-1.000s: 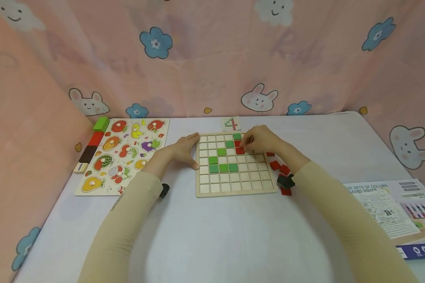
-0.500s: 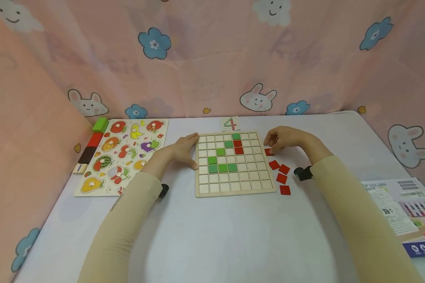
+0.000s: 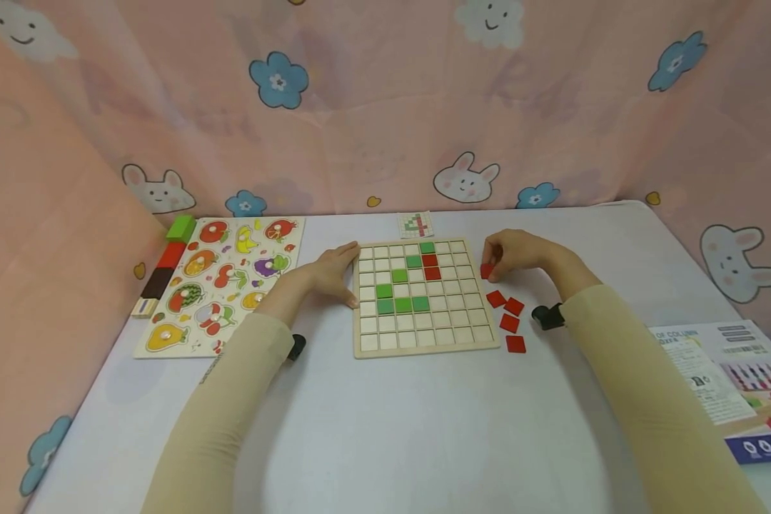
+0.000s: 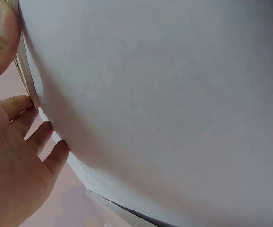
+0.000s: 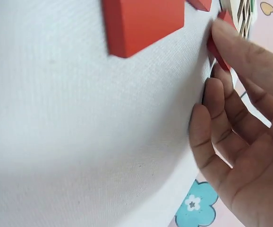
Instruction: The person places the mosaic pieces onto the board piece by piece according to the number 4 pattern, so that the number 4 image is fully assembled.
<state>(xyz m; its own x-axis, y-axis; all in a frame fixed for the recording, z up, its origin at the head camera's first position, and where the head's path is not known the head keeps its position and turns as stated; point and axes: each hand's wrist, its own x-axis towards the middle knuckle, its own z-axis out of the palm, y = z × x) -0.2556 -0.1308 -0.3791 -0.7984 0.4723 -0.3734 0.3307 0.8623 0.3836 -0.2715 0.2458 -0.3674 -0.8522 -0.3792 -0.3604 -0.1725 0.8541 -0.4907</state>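
Observation:
My left hand (image 3: 330,275) rests at the left edge of a wooden grid board (image 3: 427,350), fingers spread toward the upper corner and thumb lower down. In the left wrist view its thumb (image 4: 6,40) and fingertips touch the board's edge. Green tiles (image 3: 403,305) and two red tiles (image 3: 431,267) lie in the board's squares. Just right of the board, my right hand (image 3: 520,253) pinches a red square tile (image 3: 487,271) between thumb and fingers. The right wrist view shows this tile tilted up on edge. Several loose red tiles (image 3: 516,344) lie nearer me.
A small pattern card (image 3: 415,225) lies behind the board. To the left is a fruit puzzle board (image 3: 231,243), with green, red and black blocks (image 3: 170,255) along its edge. A printed box (image 3: 732,378) lies at right. A patterned curtain (image 3: 360,107) hangs behind.
My right hand has moved right, off the board's red tiles, to a loose red tile beside the board and has tipped it up. My left hand has stayed at the board's edge.

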